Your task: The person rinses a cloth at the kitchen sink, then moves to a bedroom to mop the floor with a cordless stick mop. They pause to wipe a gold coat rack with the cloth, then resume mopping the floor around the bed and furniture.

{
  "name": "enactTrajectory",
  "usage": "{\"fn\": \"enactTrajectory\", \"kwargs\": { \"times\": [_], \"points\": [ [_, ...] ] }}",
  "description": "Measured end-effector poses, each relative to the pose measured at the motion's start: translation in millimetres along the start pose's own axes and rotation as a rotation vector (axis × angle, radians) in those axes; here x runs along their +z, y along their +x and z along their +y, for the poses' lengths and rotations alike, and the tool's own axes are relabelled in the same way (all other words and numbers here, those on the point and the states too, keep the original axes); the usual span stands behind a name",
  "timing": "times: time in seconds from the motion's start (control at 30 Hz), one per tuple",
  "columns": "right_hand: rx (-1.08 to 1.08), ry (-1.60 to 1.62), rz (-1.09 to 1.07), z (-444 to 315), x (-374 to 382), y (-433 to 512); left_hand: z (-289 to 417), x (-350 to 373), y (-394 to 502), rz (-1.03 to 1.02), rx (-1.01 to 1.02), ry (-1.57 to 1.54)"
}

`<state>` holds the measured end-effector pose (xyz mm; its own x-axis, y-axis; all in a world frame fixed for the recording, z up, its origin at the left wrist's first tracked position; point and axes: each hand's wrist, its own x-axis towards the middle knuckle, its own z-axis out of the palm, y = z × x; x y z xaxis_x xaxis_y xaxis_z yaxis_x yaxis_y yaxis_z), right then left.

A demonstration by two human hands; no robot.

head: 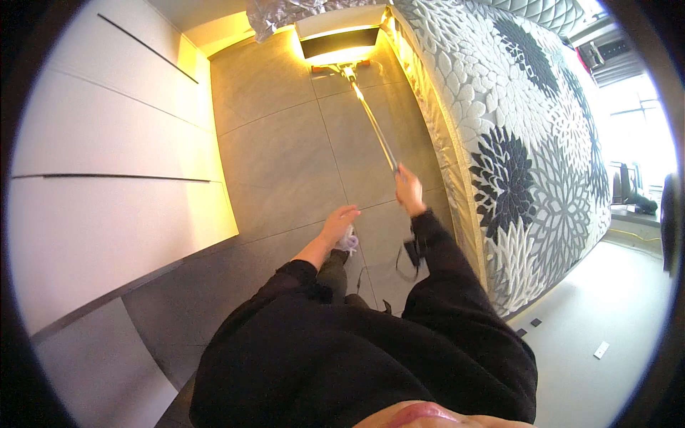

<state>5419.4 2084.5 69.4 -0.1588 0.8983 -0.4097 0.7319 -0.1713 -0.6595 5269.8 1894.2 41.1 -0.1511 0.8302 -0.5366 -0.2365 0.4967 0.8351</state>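
My right hand [410, 188] grips the upper end of a long mop handle [376, 125]. The handle runs away from me to a wide mop head [342, 68], which rests on the grey tiled floor [273, 155] in front of a lit bedside cabinet [342, 32]. My left hand [340, 222] hangs free over the floor with nothing in it, fingers loosely extended. Below it shows a foot in a pale slipper [348, 243], partly hidden by the hand and forearm.
On the right stands a bed with a grey, white and black floral cover [508, 176]. White cabinet fronts [112, 139] line the left side. Crumpled clear plastic [283, 13] lies at the top. A dark strap [411, 257] dangles by my right sleeve.
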Motion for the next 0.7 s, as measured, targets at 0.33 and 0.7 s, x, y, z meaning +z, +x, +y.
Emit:
{"fn": "enactTrajectory", "kwargs": {
  "times": [0.33, 0.7],
  "points": [
    [-0.141, -0.333, 0.041, 56, -63, 29, -15, 50, -32, -0.014, -0.373, -0.081],
    [-0.153, -0.153, 0.048, 334, -191, -405, -167, 273, -113, -0.192, -0.792, -0.159]
  ]
}}
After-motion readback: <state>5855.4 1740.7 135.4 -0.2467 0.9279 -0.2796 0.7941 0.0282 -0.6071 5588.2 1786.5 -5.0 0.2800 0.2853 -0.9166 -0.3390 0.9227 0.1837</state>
